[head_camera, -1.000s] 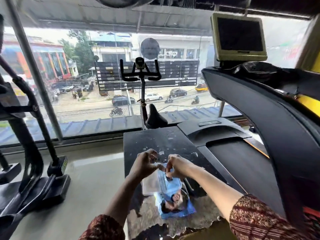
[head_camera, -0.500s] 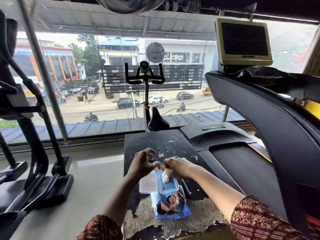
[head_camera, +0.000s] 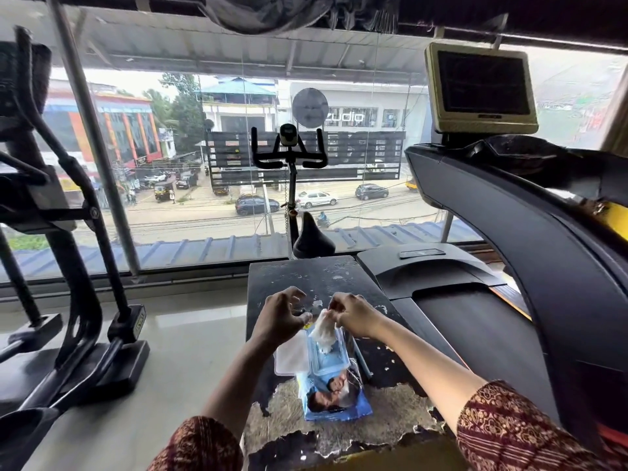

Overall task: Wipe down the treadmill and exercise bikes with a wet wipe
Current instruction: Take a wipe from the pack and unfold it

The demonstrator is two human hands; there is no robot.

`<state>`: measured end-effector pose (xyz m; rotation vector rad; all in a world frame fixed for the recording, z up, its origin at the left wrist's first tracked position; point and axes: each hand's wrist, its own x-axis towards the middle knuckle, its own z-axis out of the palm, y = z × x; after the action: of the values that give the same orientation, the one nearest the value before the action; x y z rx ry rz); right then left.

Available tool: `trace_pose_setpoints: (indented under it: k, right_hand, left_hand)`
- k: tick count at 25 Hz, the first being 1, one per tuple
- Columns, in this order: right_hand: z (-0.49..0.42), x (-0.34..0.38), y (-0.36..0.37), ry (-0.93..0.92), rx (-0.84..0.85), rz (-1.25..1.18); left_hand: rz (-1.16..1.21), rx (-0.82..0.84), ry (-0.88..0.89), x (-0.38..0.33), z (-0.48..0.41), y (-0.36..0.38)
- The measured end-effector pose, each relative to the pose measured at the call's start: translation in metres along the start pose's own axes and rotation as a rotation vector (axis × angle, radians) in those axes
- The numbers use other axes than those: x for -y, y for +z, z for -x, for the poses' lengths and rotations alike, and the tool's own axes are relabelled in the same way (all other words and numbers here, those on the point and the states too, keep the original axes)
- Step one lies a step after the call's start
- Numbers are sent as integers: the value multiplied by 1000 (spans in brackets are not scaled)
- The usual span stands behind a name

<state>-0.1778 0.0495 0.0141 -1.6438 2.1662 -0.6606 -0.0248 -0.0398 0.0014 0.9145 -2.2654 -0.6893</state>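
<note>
The right hand (head_camera: 357, 317) is pinching a wipe (head_camera: 322, 330) out of the pack (head_camera: 334, 401) on the table (head_camera: 306, 271). The left hand (head_camera: 281, 319) is hovering loose-fingered, seemingly empty, with the treadmill (head_camera: 469, 311) alongside.

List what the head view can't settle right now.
All head view.
Wipe pack label: too blurred to read.
Left hand: grip on the pack hidden under its own palm.
Wet wipe: lower end inside the pack.
Exercise bike base: behind the peeling black bench.
Treadmill side: cut off by the right edge.
</note>
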Motion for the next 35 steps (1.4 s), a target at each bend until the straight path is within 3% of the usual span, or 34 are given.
trace_pose_setpoints:
  k: [9,19,25,29,35]
  right_hand:
    - [9,-5,-11,99,-291,-599]
    - [19,2,-23,338,-277,-1177]
    - [12,10,-21,436,-246,-1203]
    - [6,8,-23,409,-252,-1070]
    - [-3,0,-26,368,-346,-1130]
  left_hand:
    - [-8,-17,5,-11,3,-8]
    - [7,-18,56,-30,-1,-5]
    - [18,-5,51,-21,-6,-5]
    - [38,0,53,-13,-14,-7]
    - [49,28,71,-9,-28,-2]
